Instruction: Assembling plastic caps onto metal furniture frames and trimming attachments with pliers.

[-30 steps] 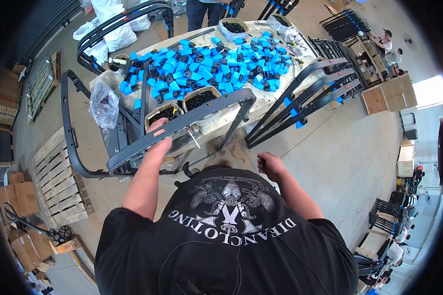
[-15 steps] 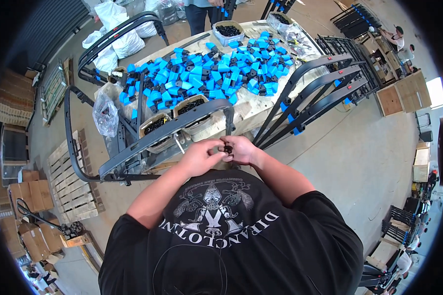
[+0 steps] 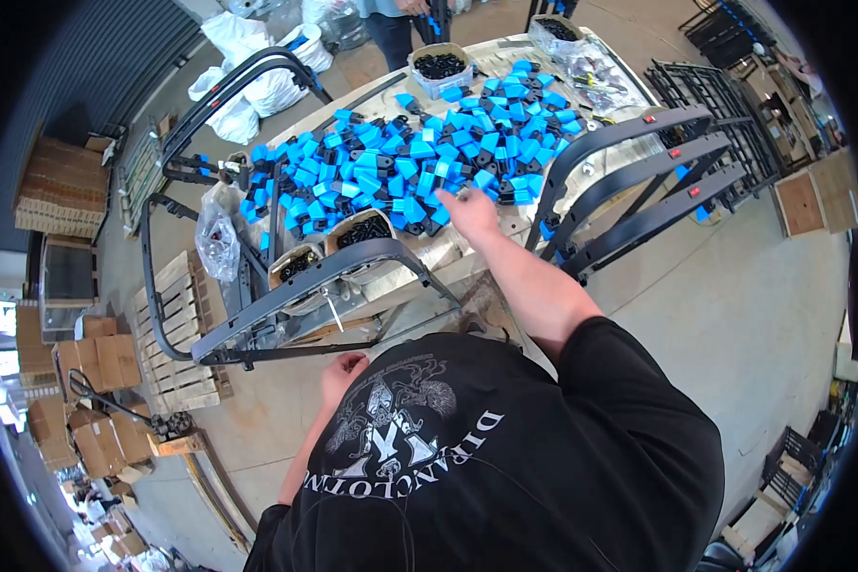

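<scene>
My right hand [image 3: 471, 215] is stretched forward over the near edge of a pile of blue and black plastic caps [image 3: 381, 162] on the table. Its thumb points out apart from the other fingers, which are partly hidden; no held thing shows. Low beside my shirt, my left hand [image 3: 343, 374] has its fingers curled in; whatever they may hold is hidden. Just beyond it, a curved black metal frame [image 3: 296, 286] leans along the table's near left side. Two tubs of small black parts, a larger one [image 3: 362, 231] and a smaller one [image 3: 298, 265], stand behind its bar.
Several curved black frames [image 3: 639, 181] lean at the table's right side. Another tub [image 3: 440, 69] of black parts stands at the back, near a person [image 3: 391, 33]. A clear plastic bag [image 3: 217, 243] hangs at the left. A wooden pallet [image 3: 176, 334] lies on the floor.
My hands were together around a small dark part by the frame's end. Now they are apart: the right has gone forward to the pile, the left back toward my body.
</scene>
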The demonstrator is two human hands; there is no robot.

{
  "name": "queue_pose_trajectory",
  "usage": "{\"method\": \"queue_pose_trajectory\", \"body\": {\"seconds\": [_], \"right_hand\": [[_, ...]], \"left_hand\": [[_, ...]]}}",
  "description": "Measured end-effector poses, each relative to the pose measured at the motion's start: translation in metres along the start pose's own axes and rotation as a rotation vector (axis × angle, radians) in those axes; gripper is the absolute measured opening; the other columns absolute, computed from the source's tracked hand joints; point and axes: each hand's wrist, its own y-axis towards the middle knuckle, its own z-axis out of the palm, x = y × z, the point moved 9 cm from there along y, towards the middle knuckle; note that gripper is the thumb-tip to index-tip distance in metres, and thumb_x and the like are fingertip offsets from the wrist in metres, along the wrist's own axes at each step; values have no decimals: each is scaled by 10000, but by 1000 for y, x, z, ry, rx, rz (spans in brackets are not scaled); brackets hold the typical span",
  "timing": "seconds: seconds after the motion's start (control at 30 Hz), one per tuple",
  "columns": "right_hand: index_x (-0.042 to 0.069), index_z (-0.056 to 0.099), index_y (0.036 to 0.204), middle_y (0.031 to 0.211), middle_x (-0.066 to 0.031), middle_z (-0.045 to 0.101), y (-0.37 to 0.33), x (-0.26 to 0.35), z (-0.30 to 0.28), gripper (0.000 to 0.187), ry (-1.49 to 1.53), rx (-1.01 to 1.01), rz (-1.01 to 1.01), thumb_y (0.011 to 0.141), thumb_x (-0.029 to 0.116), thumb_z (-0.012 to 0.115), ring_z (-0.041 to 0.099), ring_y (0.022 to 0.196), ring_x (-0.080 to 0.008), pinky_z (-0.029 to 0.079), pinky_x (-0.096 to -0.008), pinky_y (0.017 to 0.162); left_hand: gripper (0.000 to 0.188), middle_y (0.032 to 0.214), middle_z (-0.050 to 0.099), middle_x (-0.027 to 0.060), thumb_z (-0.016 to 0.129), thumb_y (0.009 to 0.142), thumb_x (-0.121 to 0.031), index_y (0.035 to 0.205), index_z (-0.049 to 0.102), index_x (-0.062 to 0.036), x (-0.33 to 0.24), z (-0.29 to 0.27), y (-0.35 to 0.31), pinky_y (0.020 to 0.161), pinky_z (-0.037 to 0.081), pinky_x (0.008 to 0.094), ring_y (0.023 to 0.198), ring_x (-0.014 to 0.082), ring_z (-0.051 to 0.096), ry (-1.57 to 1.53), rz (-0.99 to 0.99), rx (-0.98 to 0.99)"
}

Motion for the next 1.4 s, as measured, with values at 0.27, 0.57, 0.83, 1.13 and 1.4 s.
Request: {"method": "queue_pose_trajectory", "body": {"seconds": [0.27,0.57,0.83,1.13,1.4], "right_hand": [[-115,454,1353,1270,-207,660,36,63,35,985,-496,112,120,774,641,709,665,1158,-314,527,-403,987],[12,654,1010,769,-69,607,17,-13,41,467,487,346,99,761,402,722,530,610,-182,412,-334,552],[13,581,1209,801,-61,577,-204,14,9,608,955,1276,411,722,365,675,463,564,-146,335,-270,484],[47,558,1028,725,-44,514,-303,42,93,369,714,1211,497,857,372,590,442,543,-128,336,-255,450],[100,521,860,647,53,414,-321,19,126,359,361,770,267,1038,410,495,323,500,-49,248,-233,445]], "left_hand": [[330,915,737,100,736,923,-242,1104,700,32,46,-11,-44,746,548,276,814,136,682,0,-163,-100],[265,885,728,67,739,922,-201,1065,701,18,90,-30,-61,727,529,258,792,110,659,-202,-182,-231],[433,1067,662,47,729,922,-157,1290,576,10,-53,-52,-25,779,529,277,901,112,619,-370,180,320],[470,1114,630,76,774,876,-154,1288,577,-46,-192,-30,-56,833,504,317,953,128,589,-15,811,459],[413,804,662,69,814,841,-304,1104,674,-19,-70,-50,-15,679,495,324,715,138,601,-86,457,393]]}}
